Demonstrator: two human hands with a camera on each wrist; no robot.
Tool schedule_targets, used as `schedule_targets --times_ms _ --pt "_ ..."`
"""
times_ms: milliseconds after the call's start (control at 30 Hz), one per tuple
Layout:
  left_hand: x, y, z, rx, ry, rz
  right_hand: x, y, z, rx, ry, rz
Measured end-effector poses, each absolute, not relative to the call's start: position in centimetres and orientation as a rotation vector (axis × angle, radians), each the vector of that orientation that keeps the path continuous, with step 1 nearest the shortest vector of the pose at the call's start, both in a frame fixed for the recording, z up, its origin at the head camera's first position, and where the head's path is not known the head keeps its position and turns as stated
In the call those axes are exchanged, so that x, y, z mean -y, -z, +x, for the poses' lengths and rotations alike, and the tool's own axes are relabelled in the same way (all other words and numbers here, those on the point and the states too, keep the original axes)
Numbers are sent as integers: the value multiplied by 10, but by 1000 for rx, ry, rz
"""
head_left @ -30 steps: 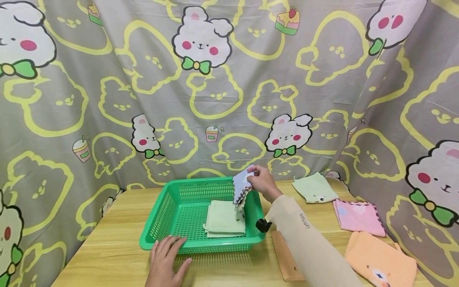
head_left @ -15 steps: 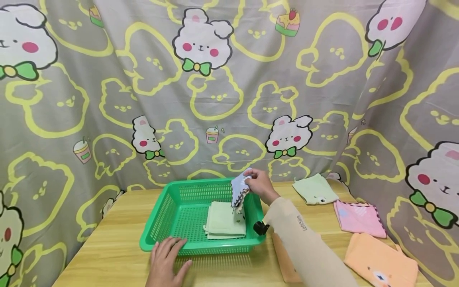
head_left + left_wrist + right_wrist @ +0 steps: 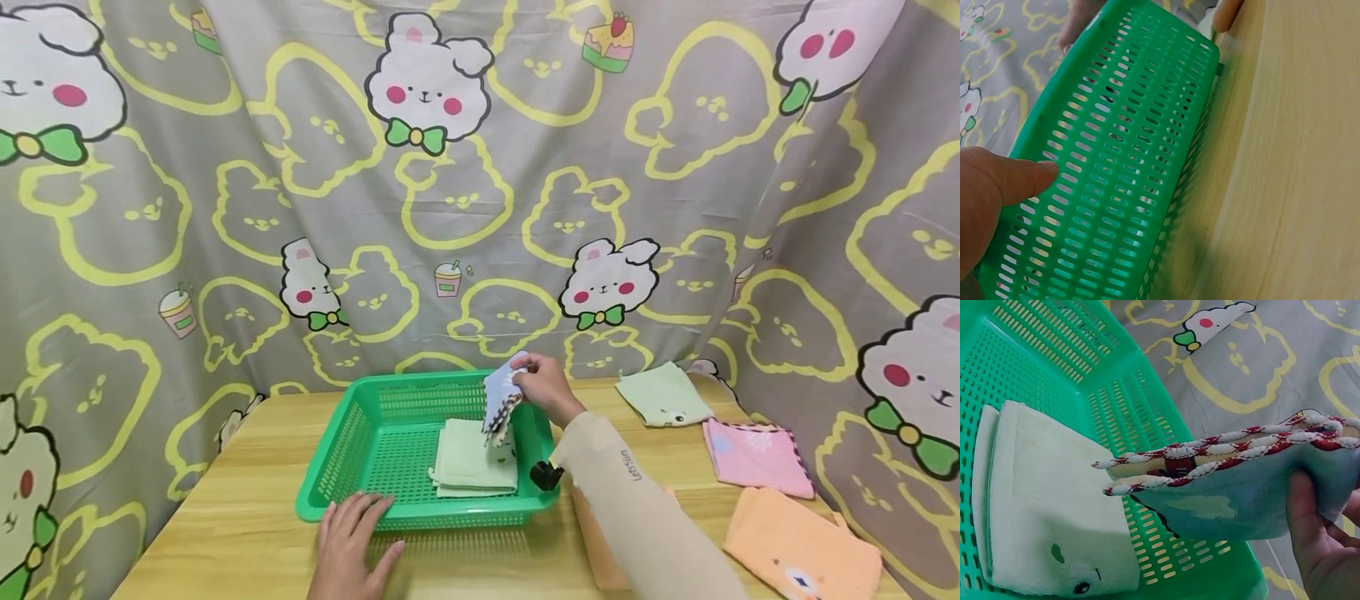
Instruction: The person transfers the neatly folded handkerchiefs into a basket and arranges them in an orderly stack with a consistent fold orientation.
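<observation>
In the head view my right hand (image 3: 549, 387) pinches a folded light-blue towel (image 3: 502, 396) over the right end of a green plastic basket (image 3: 311, 492). The right wrist view shows the towel's layers (image 3: 1222, 509) with a red-and-white stitched edge and my thumb on its blue face. Below it, a folded pale-green towel (image 3: 472, 462) lies on the basket floor, its printed face partly visible. My left hand (image 3: 352, 542) rests on the basket's near left rim with fingers fairly straight. Its thumb (image 3: 1032, 178) lies along the outer wall in the left wrist view.
To the right on the wooden table (image 3: 225, 500) lie a pale-green towel (image 3: 663, 393), a pink towel (image 3: 759, 458) and a light-orange towel (image 3: 802, 542). A darker orange towel (image 3: 596, 546) is partly hidden under my right forearm. A patterned grey curtain (image 3: 480, 208) hangs behind.
Compared with a second ago, my right hand and the blue towel are slightly lower over the basket. Over the last half second they hold almost still. My left hand stays at the rim.
</observation>
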State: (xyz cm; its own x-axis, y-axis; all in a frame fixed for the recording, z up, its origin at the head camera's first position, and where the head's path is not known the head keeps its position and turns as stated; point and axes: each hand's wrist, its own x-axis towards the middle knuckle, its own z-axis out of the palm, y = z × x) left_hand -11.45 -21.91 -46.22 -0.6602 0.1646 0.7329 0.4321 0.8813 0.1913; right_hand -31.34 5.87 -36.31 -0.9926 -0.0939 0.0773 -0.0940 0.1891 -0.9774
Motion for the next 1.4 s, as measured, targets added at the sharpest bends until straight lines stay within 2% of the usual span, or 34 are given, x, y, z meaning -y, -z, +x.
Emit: schedule_targets --times_ms 1400 --pt "218 462 -115 2288 457 -427 -35 382 -316 2127 -2407 235"
